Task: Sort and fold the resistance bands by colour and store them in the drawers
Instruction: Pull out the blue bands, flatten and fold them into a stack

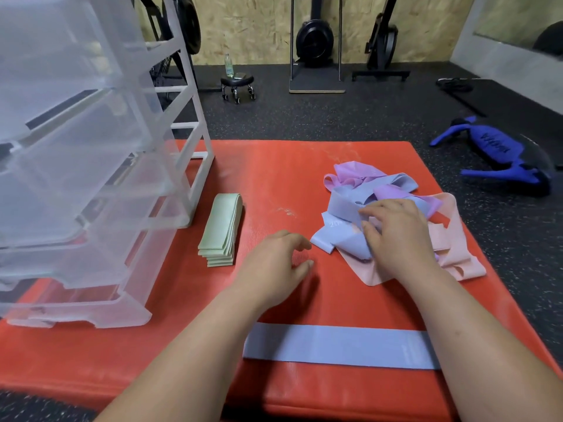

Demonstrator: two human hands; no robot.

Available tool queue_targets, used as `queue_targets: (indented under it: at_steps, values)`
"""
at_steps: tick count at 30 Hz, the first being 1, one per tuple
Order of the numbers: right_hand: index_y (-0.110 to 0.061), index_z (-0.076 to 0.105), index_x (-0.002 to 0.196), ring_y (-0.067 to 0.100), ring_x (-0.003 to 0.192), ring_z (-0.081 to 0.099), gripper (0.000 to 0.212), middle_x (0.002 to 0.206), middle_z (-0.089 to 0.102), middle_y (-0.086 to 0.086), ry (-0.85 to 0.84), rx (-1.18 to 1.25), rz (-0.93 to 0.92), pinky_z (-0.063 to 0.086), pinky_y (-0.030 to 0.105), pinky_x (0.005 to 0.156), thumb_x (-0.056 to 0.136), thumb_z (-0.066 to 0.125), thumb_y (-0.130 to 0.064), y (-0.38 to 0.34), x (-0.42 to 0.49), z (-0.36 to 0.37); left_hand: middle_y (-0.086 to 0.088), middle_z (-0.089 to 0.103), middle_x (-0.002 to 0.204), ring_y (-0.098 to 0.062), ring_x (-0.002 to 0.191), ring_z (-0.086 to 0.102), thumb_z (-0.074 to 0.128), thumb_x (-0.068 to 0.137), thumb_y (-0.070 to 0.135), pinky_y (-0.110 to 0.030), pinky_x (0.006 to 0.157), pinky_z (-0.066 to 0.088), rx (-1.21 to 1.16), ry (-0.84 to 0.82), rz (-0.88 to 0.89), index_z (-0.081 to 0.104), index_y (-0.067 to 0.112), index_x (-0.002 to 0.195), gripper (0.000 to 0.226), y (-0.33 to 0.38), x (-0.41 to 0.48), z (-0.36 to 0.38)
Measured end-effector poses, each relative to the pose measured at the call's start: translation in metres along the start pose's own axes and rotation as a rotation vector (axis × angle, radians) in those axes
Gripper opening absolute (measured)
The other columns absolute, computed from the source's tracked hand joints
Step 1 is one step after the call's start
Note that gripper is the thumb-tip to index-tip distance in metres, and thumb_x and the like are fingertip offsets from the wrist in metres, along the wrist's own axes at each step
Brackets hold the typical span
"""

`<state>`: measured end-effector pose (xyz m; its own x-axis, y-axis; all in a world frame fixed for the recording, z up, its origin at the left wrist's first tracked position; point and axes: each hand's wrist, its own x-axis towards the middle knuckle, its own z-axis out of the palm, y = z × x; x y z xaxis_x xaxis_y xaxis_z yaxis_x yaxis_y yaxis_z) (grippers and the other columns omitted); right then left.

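A tangled pile of blue, purple and pink resistance bands (380,190) lies on the right of the red mat (274,178). My right hand (396,236) rests on the pile, fingers curled into a blue band (338,239). My left hand (274,266) hovers just left of the pile, fingers loosely curled, holding nothing. One blue band (338,345) lies flat across the mat's near edge, under my forearms. A stack of folded green bands (221,229) sits beside the clear plastic drawer unit (85,178), whose drawers stand pulled out.
Black rubber gym floor surrounds the mat. A blue bag (493,153) lies on the floor to the right. A small wheeled stool (237,83) with a bottle and gym machines (315,44) stand by the far wall.
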<state>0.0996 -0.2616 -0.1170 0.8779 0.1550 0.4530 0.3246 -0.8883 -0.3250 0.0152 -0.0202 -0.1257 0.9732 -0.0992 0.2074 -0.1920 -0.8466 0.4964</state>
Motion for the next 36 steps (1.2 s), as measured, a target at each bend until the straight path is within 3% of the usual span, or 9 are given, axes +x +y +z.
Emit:
queue_targets:
  at_steps: [5,10,14,19,22,25,28,32,36]
  values:
    - [-0.031,0.082,0.096,0.003,0.089,0.071,0.019,0.090,0.077,-0.018,0.007,0.502,0.309,0.051,0.026,0.085,0.087,0.074,-0.016,-0.014,-0.009,-0.039,0.016,0.072,0.104,-0.004,0.087,0.068,0.073,0.094,0.038,-0.033,0.087,0.054,-0.160,0.057,-0.021,0.071,0.033,0.117,0.024,0.017,0.002,-0.002]
    - [-0.008,0.073,0.102,0.022,0.075,0.074,0.019,0.093,0.078,0.016,-0.120,1.091,0.670,0.064,0.032,0.077,0.087,0.076,0.002,-0.043,-0.037,-0.049,0.014,0.074,0.090,-0.003,0.074,0.067,0.075,0.096,0.041,-0.027,0.077,0.055,-0.399,0.008,-0.086,0.072,0.028,0.120,0.028,0.041,-0.001,0.001]
    - [-0.001,0.064,0.107,0.028,0.084,0.078,0.021,0.096,0.075,0.022,-0.236,1.336,0.832,0.065,0.028,0.070,0.089,0.073,0.007,-0.058,-0.056,-0.048,-0.003,0.081,0.088,-0.010,0.066,0.071,0.073,0.099,0.028,-0.028,0.066,0.054,-0.650,-0.058,-0.251,0.072,0.016,0.116,0.020,0.050,0.001,0.007]
    - [-0.020,0.071,0.088,0.018,0.071,0.074,0.018,0.073,0.077,0.001,-0.309,0.695,0.512,0.058,0.035,0.071,0.080,0.088,-0.017,-0.042,-0.062,-0.038,-0.012,0.074,0.082,-0.018,0.071,0.071,0.078,0.089,0.005,-0.036,0.072,0.058,-0.783,0.023,-0.333,0.074,0.014,0.108,0.021,0.044,-0.001,0.005]
    - [-0.031,0.070,0.092,0.006,0.079,0.068,0.021,0.081,0.073,-0.015,-0.221,0.284,0.241,0.055,0.034,0.079,0.079,0.086,-0.036,-0.033,-0.059,-0.037,0.002,0.070,0.083,-0.008,0.067,0.063,0.076,0.085,0.002,-0.028,0.071,0.055,-0.656,0.026,-0.285,0.077,0.020,0.103,0.026,0.036,0.000,0.003]
    - [-0.037,0.067,0.123,0.006,0.103,0.063,0.038,0.120,0.066,-0.021,-0.225,0.299,-0.058,0.052,0.034,0.093,0.087,0.079,-0.031,-0.030,-0.053,-0.034,0.006,0.068,0.087,-0.005,0.067,0.060,0.073,0.081,-0.003,-0.019,0.068,0.050,-0.626,0.020,-0.233,0.077,0.023,0.102,0.034,0.036,-0.001,-0.002]
    - [-0.035,0.063,0.136,0.006,0.126,0.053,0.045,0.137,0.056,-0.028,-0.328,0.402,-0.221,0.042,0.029,0.107,0.094,0.073,-0.022,-0.034,-0.047,-0.027,0.007,0.072,0.086,-0.011,0.068,0.063,0.072,0.081,-0.007,-0.027,0.070,0.054,-0.696,0.013,-0.174,0.071,0.021,0.105,0.038,0.037,-0.003,-0.008]
    - [-0.038,0.068,0.107,0.006,0.126,0.055,0.016,0.135,0.063,-0.024,-0.342,0.482,-0.201,0.047,0.036,0.105,0.093,0.074,-0.035,-0.035,-0.042,-0.017,-0.009,0.077,0.088,-0.017,0.071,0.067,0.080,0.087,-0.003,-0.042,0.076,0.059,-0.835,0.016,-0.138,0.063,0.007,0.110,0.031,0.036,-0.004,-0.013]
    - [-0.033,0.069,0.096,0.002,0.121,0.057,0.011,0.121,0.068,-0.022,-0.262,0.480,-0.261,0.045,0.026,0.103,0.091,0.078,-0.035,-0.039,-0.038,-0.018,0.006,0.074,0.081,-0.005,0.071,0.067,0.081,0.089,0.000,-0.019,0.071,0.053,-0.782,0.080,-0.126,0.072,0.008,0.107,0.021,0.031,-0.003,-0.017]
